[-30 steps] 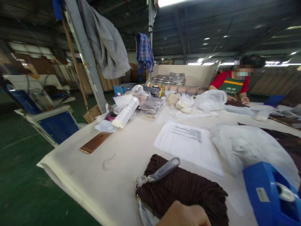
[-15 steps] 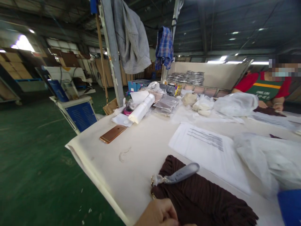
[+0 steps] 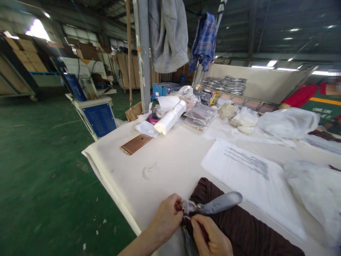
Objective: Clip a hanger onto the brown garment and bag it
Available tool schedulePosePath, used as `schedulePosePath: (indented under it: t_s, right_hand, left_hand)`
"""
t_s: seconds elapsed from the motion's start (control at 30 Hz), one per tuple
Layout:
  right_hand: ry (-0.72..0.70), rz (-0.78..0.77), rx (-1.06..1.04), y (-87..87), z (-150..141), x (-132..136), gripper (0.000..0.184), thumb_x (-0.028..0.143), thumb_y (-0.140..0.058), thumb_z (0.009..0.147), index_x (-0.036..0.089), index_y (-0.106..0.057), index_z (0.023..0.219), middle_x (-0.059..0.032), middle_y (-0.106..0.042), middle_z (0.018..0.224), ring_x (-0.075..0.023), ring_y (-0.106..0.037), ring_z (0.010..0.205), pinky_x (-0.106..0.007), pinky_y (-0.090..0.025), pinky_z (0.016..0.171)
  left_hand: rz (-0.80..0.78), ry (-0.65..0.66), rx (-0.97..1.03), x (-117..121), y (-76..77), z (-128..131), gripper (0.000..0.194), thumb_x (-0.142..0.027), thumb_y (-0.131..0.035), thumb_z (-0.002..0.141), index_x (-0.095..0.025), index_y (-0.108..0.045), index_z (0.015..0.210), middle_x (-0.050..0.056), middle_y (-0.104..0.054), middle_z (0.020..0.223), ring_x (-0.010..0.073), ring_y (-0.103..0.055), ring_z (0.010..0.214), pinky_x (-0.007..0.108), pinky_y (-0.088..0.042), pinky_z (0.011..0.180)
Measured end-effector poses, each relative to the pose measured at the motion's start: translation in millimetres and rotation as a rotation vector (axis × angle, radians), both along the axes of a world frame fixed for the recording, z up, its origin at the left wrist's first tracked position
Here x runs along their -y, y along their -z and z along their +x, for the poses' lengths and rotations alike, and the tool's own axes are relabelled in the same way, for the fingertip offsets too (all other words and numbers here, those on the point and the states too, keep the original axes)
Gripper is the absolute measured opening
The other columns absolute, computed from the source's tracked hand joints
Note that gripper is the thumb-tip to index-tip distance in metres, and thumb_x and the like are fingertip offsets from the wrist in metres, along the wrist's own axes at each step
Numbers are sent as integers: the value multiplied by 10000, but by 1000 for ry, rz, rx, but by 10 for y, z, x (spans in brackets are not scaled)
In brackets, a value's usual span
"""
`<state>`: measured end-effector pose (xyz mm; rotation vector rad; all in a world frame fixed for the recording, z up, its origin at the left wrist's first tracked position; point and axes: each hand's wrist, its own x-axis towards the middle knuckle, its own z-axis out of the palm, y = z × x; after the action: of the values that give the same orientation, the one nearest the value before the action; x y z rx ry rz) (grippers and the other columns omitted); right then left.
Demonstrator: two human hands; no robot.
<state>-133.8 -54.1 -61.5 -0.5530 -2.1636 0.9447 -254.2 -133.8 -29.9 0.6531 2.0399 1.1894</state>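
Observation:
A dark brown pleated fabric piece, which looks like a bag, lies at the lower right of the table. On its left end are gold-coloured metal fittings with clear plastic wrapped around them. A strap in a grey plastic sleeve extends from there across the fabric. My left hand pinches the plastic-wrapped fitting from the left. Just below it, my right hand is closed in a pinch at the bag's corner; its fingers hide most of what they hold. Clear plastic hangs between the hands.
White printed plastic lies behind the bag, with crumpled clear bags to the right. A phone, a plastic roll and packed items lie farther back. A co-worker in red sleeves is across the table.
My left hand has come to the fitting at the bag's end, and my right hand is now in view beside it. The camera view has shifted left.

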Motion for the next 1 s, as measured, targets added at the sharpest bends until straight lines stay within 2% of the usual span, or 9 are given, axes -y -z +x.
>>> schedulePosePath:
  t_s: [0.2, 0.27, 0.33, 0.43, 0.6, 0.83, 1.0]
  right_hand:
    - [-7, 63, 56, 78, -9, -57, 216, 335, -462, 878, 201, -631, 863, -20, -669, 758, -111, -623, 631, -168, -482, 636]
    - [-4, 103, 60, 58, 1, -79, 208, 320, -466, 874, 191, -630, 868, -29, -672, 759, -117, -632, 631, -169, -491, 629]
    - [-40, 146, 79, 22, 0, -103, 182, 292, -484, 867, 181, -627, 882, -34, -677, 760, -118, -640, 629, -160, -499, 623]
    - [-112, 196, 117, -28, -25, -134, 147, 245, -497, 861, 168, -621, 882, -36, -679, 748, -115, -646, 622, -147, -502, 608]
    - [-102, 225, 119, -29, -76, -139, 147, 235, -488, 867, 167, -619, 867, -23, -664, 717, -111, -640, 610, -150, -499, 591]
    - [-158, 230, 154, -35, -62, -98, 154, 224, -479, 878, 179, -625, 898, -26, -674, 764, -111, -647, 651, -152, -497, 628]
    - [-204, 234, 156, -59, -76, -81, 152, 204, -469, 877, 186, -619, 889, -3, -662, 727, -93, -637, 617, -137, -489, 595]
  left_hand:
    - [15, -13, -79, -77, 25, 25, 206, -64, -473, 678, -159, -535, 850, -43, -493, 627, 120, -435, 581, 229, -294, 569]
    - [20, -14, -92, -98, 41, 9, 156, -80, -476, 681, -160, -540, 799, -39, -492, 619, 121, -435, 586, 237, -292, 577]
    - [28, -8, -43, -112, 50, -22, 119, -78, -480, 655, -159, -537, 721, -47, -468, 578, 112, -421, 563, 233, -292, 561]
    - [39, 5, 96, -119, 53, -83, 105, -110, -488, 631, -155, -541, 710, -58, -466, 540, 93, -419, 497, 209, -305, 492]
    - [53, 17, 313, -105, 48, -153, 172, -184, -497, 596, -151, -551, 756, -53, -513, 565, 73, -405, 395, 184, -295, 355]
    - [84, -5, 376, -91, 38, -175, 197, -170, -474, 547, -146, -551, 727, -72, -481, 492, 51, -376, 348, 158, -257, 316]
    - [95, -7, 397, -88, 47, -181, 214, -168, -463, 536, -147, -549, 730, -74, -489, 496, 47, -373, 345, 154, -263, 313]
